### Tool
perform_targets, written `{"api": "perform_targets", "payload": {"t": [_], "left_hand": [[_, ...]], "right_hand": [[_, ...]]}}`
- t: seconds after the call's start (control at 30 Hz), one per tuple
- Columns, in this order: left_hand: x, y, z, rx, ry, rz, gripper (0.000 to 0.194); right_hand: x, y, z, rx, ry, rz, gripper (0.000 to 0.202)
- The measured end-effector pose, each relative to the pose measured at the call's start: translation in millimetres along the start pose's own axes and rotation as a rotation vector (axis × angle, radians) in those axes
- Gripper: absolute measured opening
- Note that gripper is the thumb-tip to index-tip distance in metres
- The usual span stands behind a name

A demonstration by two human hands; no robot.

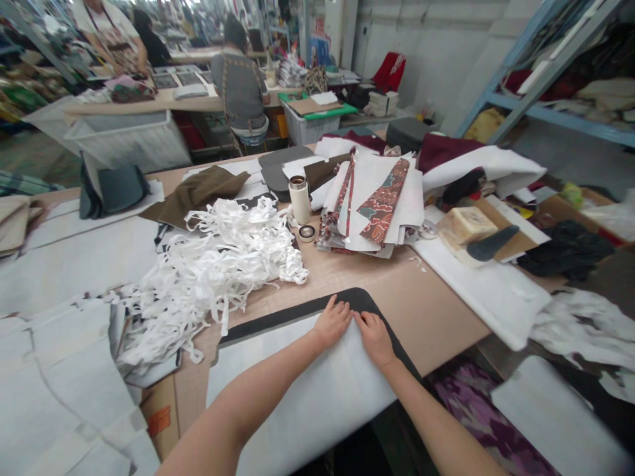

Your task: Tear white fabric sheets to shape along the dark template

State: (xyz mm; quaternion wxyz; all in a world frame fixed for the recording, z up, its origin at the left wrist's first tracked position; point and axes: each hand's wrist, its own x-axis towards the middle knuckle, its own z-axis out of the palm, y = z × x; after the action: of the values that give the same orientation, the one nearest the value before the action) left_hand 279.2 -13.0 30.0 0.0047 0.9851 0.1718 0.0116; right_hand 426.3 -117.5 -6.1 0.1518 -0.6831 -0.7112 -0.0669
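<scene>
A white sheet [297, 383] lies over a dark grey padded panel [292, 315] with a rounded corner, at the near edge of the table. The panel's dark border shows along the far and right sides. My left hand [335, 322] rests palm down near the sheet's far right corner, its fingers spread across the sheet's edge and the dark border. Close beside it, my right hand [376, 338] lies on the same corner, fingers stretched toward the left hand. The fingertips of both hands nearly meet. The undersides of my fingers are hidden.
A heap of white fabric strips [223, 251] lies beyond the panel. Behind it stand a cream thermos [299, 199] and its lid [306, 232]. Patterned fabric pieces [381, 205] are stacked farther right, near a yellowish block [466, 226]. Two people [241, 86] [112, 36] are in the background.
</scene>
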Motion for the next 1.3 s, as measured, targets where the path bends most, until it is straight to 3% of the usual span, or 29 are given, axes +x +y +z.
{"api": "perform_targets", "payload": {"t": [0.17,0.3,0.47,0.6,0.67,0.77,0.97,1.13,1.3], "left_hand": [[0.0,5.1,1.8,-0.086,0.016,-0.149,0.035],[3.2,6.2,4.1,-0.198,0.031,-0.287,0.031],[-0.3,-9.0,-4.1,-0.364,-0.088,-0.704,0.027],[2.5,-22.0,-13.7,-0.472,-0.21,-0.836,0.025],[3.9,-24.4,-14.6,-0.5,-0.212,-0.84,0.02],[-1.3,-23.7,-9.6,-0.477,-0.121,-0.785,0.017],[-26.1,-16.2,6.0,-0.357,-0.028,-0.573,0.022],[-35.7,-14.1,10.1,-0.194,-0.013,-0.379,0.025],[-68.2,-32.7,14.7,-0.228,-0.021,-0.411,0.024]], "right_hand": [[21.8,-1.3,-16.3,-0.133,-0.174,-0.12,0.027],[31.9,-7.0,-20.2,-0.115,-0.203,-0.151,0.027],[47.5,-0.8,-14.5,0.011,-0.335,-0.077,0.024],[72.4,7.6,-3.1,0.236,-0.335,0.019,0.033],[79.3,8.9,2.4,0.276,-0.303,-0.018,0.034],[78.5,8.8,6.0,0.223,-0.273,-0.114,0.024],[66.0,0.6,2.4,0.083,-0.098,-0.328,0.02],[60.7,-6.1,5.4,0.092,-0.03,-0.531,0.025],[47.2,12.8,8.0,0.037,0.077,-0.538,0.03]]}}
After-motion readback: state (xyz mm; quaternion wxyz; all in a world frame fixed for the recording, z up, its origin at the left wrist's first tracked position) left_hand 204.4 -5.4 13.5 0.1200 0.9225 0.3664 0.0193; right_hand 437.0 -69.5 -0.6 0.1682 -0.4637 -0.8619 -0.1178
